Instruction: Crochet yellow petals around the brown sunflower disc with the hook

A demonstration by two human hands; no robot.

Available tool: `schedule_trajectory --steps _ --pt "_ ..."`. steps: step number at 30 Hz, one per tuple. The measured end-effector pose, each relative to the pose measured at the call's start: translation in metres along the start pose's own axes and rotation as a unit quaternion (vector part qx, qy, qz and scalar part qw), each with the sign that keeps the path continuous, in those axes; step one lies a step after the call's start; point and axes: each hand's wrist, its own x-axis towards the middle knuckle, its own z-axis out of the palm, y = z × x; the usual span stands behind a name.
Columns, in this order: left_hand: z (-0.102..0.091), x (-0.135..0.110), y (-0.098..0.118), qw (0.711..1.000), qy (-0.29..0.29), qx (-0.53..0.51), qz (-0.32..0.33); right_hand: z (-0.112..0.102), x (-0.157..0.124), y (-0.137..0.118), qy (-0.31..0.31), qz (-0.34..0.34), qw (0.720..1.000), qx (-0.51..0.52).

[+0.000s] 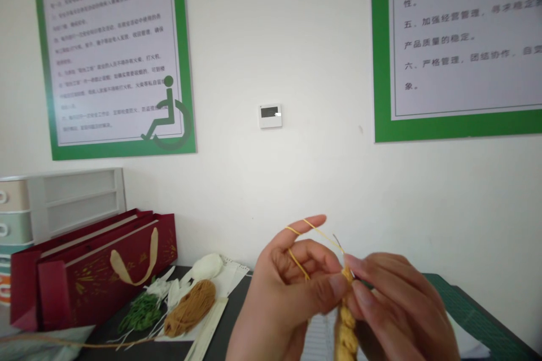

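My left hand [288,299] and right hand [393,310] are both closed on a yellow twisted cord [345,324], which hangs down between them, well to the right of the red gift bag [105,265]. My left thumb and curled fingers grip it near its top, a yellow thread [322,234] loops round my raised left index finger [302,225], and my right fingertips [349,262] pinch the same spot from the other side. A thin dark tip [336,238] sticks up there, too fine for me to name.

The dark table [239,299] carries the bag at its left end. Just right of the bag lie a bundle of green strands [139,313], white paper strips [171,293], a hank of ochre yarn [189,308] and a white bundle [207,267], on a white sheet [231,276] with a pale ruler-like strip [207,333] beside them. Farther right of the bag, past my hands, lies a green cutting mat [449,290]. Behind the bag stands a plastic drawer unit [17,220].

Above the bag, on the white wall [313,39], hangs a green-framed poster of Chinese text [114,51] with a wheelchair sign [167,118] at its corner. A small wall control panel [270,115] and a second green-framed poster [461,28] sit farther right of the bag.
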Motion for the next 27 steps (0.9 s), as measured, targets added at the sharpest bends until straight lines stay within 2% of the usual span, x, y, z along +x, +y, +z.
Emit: schedule_trajectory --steps 1,2,3,5,8,12,16,18,20,22,23,25,26,27 --pt "-0.001 0.001 0.0 0.999 -0.02 -0.023 -0.038 0.0 -0.001 0.0 0.023 -0.015 1.0 0.015" --pt "-0.002 0.002 0.0 0.996 -0.038 -0.043 -0.065 0.001 -0.001 -0.001 -0.008 -0.013 0.999 0.05" --pt "-0.003 0.003 0.0 0.994 -0.047 -0.055 -0.078 0.003 0.0 -0.001 0.01 0.005 0.996 0.093" --pt "-0.005 0.004 0.0 0.995 -0.05 -0.062 -0.068 0.008 0.003 -0.003 0.001 0.095 0.978 0.183" --pt "-0.009 0.002 0.003 0.997 -0.052 -0.047 -0.04 0.014 0.01 -0.005 0.021 0.224 0.934 0.277" --pt "-0.016 -0.001 0.006 0.997 -0.066 -0.02 -0.041 0.013 0.018 -0.007 0.051 0.336 0.873 0.35" --pt "-0.018 0.002 0.007 0.995 -0.089 -0.011 -0.035 0.011 0.022 -0.007 0.007 0.444 0.799 0.405" --pt "-0.017 0.003 0.007 0.997 -0.075 0.02 -0.005 0.011 0.021 -0.005 -0.026 0.477 0.777 0.411" --pt "-0.015 0.002 0.008 0.997 -0.047 0.056 0.033 0.011 0.019 -0.002 -0.063 0.457 0.794 0.395" --pt "-0.011 0.001 0.008 0.996 -0.017 0.069 0.057 0.009 0.018 0.001 -0.089 0.385 0.852 0.344" --pt "-0.009 0.0 0.007 0.996 -0.005 0.069 0.064 0.008 0.018 0.003 -0.101 0.327 0.891 0.297" --pt "-0.005 -0.001 0.006 0.995 0.014 0.068 0.073 0.004 0.018 0.005 -0.115 0.17 0.965 0.163" --pt "-0.003 -0.002 0.004 0.995 0.018 0.064 0.071 0.002 0.018 0.005 -0.11 0.083 0.986 0.091" --pt "-0.003 -0.002 0.003 0.996 0.016 0.057 0.062 0.002 0.017 0.005 -0.089 0.006 0.996 0.031"
